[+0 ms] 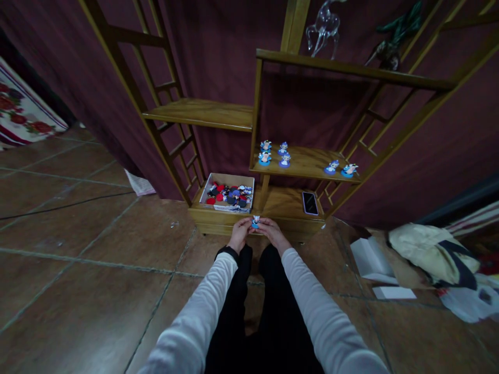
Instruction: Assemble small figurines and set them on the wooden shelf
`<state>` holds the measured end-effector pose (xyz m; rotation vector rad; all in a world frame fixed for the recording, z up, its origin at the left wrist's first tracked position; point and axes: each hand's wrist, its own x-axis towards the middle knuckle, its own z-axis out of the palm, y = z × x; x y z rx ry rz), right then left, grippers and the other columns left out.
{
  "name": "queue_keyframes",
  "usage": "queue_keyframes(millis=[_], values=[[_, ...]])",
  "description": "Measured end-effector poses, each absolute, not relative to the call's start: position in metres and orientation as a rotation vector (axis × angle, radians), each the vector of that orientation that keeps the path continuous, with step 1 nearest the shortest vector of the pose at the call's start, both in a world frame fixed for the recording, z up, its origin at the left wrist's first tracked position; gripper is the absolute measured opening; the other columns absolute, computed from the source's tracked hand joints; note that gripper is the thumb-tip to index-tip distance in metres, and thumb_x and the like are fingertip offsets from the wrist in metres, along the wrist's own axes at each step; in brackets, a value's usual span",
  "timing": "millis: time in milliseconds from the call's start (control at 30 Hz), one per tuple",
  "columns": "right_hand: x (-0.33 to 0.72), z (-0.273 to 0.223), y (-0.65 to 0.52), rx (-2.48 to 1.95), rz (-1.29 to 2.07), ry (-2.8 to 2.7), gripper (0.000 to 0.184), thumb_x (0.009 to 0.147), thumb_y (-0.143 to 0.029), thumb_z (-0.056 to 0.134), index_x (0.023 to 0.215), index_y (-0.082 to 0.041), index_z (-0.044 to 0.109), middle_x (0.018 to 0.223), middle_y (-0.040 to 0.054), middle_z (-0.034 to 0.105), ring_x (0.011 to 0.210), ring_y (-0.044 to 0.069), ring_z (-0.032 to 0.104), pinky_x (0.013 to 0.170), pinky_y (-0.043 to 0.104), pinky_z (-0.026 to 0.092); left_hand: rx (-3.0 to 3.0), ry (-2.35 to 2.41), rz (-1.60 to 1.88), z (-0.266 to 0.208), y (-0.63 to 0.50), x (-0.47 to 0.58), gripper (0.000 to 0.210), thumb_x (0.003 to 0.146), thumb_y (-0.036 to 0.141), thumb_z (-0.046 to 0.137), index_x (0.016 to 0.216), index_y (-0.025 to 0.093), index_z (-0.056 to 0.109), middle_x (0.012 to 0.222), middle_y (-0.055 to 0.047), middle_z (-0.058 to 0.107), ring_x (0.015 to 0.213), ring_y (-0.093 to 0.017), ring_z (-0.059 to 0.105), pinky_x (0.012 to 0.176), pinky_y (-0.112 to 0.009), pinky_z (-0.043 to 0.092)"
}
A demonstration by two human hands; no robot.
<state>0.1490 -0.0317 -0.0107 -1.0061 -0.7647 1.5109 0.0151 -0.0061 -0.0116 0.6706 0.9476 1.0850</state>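
Note:
Between my two hands, low in front of the cabinet, is a small figurine [255,222] with a white top and a blue base. The fingers of my left hand [239,231] close on its left side, and those of my right hand [274,231] on its right. Just beyond my left hand, an open cardboard box [234,209] holds a jumble of figurines with red, black and blue bases. On the shelf above stand several figurines: blue-based ones [264,158] and purple-based ones [284,160] at the left, plus a purple one [331,167] and a blue one [349,170] at the right.
A phone [310,203] lies on the lower right board of the wooden cabinet [218,115]. A clear horse statuette [324,28] and a dark green ornament [397,36] stand on the top shelf. White boxes [373,259] and a cloth bag [429,249] lie on the floor at right.

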Motion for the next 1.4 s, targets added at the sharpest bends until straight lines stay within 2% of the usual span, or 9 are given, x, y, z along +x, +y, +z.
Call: queue_keyframes(millis=[500, 733, 1033, 1233, 1400], values=[[0.1487, -0.013, -0.03, -1.054, 1.468, -0.738, 0.035, 0.05, -0.027, 0.077, 0.078, -0.02, 0.058, 0.084, 0.0007, 0.066, 0.079, 0.015, 0.062, 0.081, 0.034, 0.048, 0.672, 0.942, 1.085, -0.0121, -0.0053, 0.0156, 0.028, 0.059, 0.021, 0.075, 0.084, 0.011, 0.066, 0.075, -0.006, 0.066, 0.062, -0.009, 0.059, 0.06, -0.02, 0.048], [0.1491, -0.0128, -0.0299, -1.033, 1.477, -0.746, 0.032, 0.051, -0.024, 0.076, 0.079, -0.019, 0.061, 0.084, 0.0017, 0.067, 0.079, 0.016, 0.062, 0.08, 0.033, 0.049, 0.794, 0.978, 1.127, -0.0182, -0.0041, 0.0196, 0.024, 0.06, 0.017, 0.072, 0.082, 0.012, 0.064, 0.063, -0.001, 0.06, 0.056, -0.008, 0.055, 0.055, -0.019, 0.046], [0.1507, -0.0141, -0.0283, -1.038, 1.482, -0.711, 0.029, 0.054, -0.022, 0.072, 0.081, -0.019, 0.064, 0.084, 0.0023, 0.068, 0.084, 0.019, 0.063, 0.082, 0.035, 0.048, 0.807, 0.933, 1.084, -0.0141, -0.0046, 0.0179, 0.03, 0.059, 0.016, 0.07, 0.089, 0.012, 0.066, 0.077, -0.005, 0.065, 0.063, -0.009, 0.058, 0.06, -0.021, 0.046], [0.1512, -0.0147, -0.0289, -1.037, 1.47, -0.712, 0.028, 0.054, -0.022, 0.072, 0.081, -0.02, 0.063, 0.084, 0.0014, 0.068, 0.081, 0.017, 0.063, 0.082, 0.034, 0.048, 0.887, 0.897, 1.046, -0.0121, -0.0061, 0.0168, 0.041, 0.053, 0.011, 0.072, 0.093, 0.011, 0.065, 0.062, 0.0, 0.061, 0.052, -0.007, 0.052, 0.054, -0.019, 0.041], [0.1511, -0.0108, -0.0315, -1.039, 1.467, -0.707, 0.027, 0.054, -0.021, 0.073, 0.08, -0.02, 0.063, 0.084, 0.0007, 0.067, 0.08, 0.016, 0.063, 0.083, 0.035, 0.047, 0.915, 0.872, 1.061, -0.0141, -0.0065, 0.0177, 0.046, 0.049, 0.006, 0.072, 0.094, 0.013, 0.064, 0.073, -0.003, 0.066, 0.066, -0.011, 0.059, 0.066, -0.022, 0.045]])
